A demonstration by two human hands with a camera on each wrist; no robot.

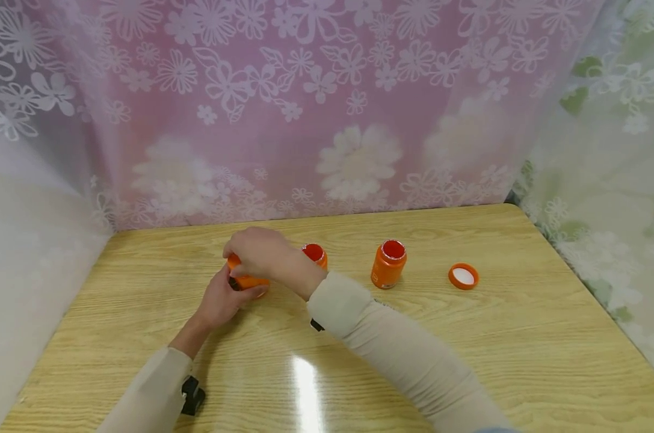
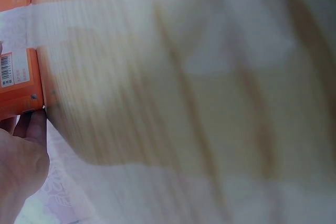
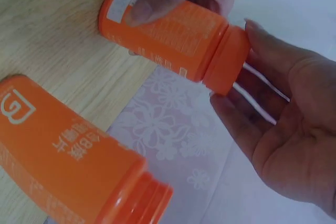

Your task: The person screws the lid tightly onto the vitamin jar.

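On the table's left part, my left hand [image 1: 219, 304] grips the body of an orange bottle [image 3: 163, 35] with a barcode label. The thumb lies along its side in the right wrist view. My right hand [image 1: 260, 251] pinches the orange cap [image 3: 228, 60] at the top of that bottle, fingers and thumb on opposite sides of it. The bottle stands on the table, its base edge visible in the left wrist view [image 2: 21, 90]. Beside it is a second orange bottle [image 3: 63, 150] with a bare threaded neck, partly hidden by my right forearm in the head view.
A third orange bottle [image 1: 387, 269], uncapped with a ragged foil rim, stands right of the second. Farther right, a loose orange cap [image 1: 464, 276] lies with its white inside up. The wooden table [image 1: 521, 349] meets floral curtains [image 1: 327, 120] at the back and sides.
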